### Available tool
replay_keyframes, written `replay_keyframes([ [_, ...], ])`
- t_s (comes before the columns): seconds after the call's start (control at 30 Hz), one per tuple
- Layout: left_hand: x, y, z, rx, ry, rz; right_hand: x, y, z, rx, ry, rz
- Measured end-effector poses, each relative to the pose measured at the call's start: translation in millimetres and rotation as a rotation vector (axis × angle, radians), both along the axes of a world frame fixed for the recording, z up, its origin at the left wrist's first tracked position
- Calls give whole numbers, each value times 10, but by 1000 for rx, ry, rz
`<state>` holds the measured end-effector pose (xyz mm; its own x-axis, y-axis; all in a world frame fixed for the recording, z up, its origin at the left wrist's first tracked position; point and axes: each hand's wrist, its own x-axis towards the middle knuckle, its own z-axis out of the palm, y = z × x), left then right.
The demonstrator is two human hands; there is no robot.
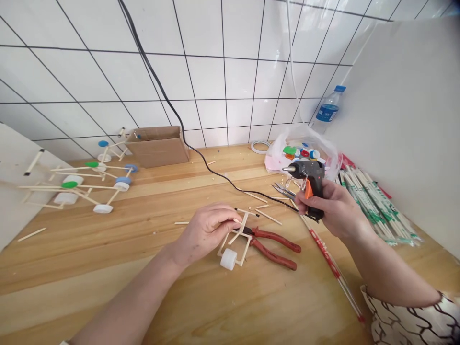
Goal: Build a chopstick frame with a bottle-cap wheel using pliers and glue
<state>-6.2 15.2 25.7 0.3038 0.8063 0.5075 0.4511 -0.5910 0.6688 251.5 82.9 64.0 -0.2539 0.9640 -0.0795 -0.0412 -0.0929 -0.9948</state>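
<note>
My left hand [208, 230] pinches a thin wooden stick [247, 211] against the top of a small frame of glued wooden sticks [239, 239]. A white bottle-cap wheel [228, 259] sits at the frame's near corner. Red-handled pliers [273, 247] lie right beside the frame, their jaws tucked partly under it. My right hand [334, 206] grips a black hot glue gun [307, 179] with an orange trigger, its nozzle pointing left. A glue string seems to hang near the gun.
Stick-and-cap vehicles [74, 187] stand at the left, near a cardboard box [158, 147]. Behind the glue gun are scissors [283, 190], a plastic bag of bottle caps [302, 153] and a water bottle [328, 110]. Wrapped skewer bundles [373, 206] lie right; a black cable [179, 124] crosses the wooden table [89, 254].
</note>
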Motion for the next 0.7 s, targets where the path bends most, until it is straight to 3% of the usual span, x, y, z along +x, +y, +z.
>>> replay_keyframes([
  [0.1, -7, 6, -6, -18, 7, 1, 43, 28, -6, 42, -27, 33],
  [0.37, -5, 9, 15, -10, 8, -5, 68, 3, -4, -24, -66, 56],
  [0.7, -21, 13, -28, -8, 11, 3, 72, -61, 37, 26, -322, 411],
])
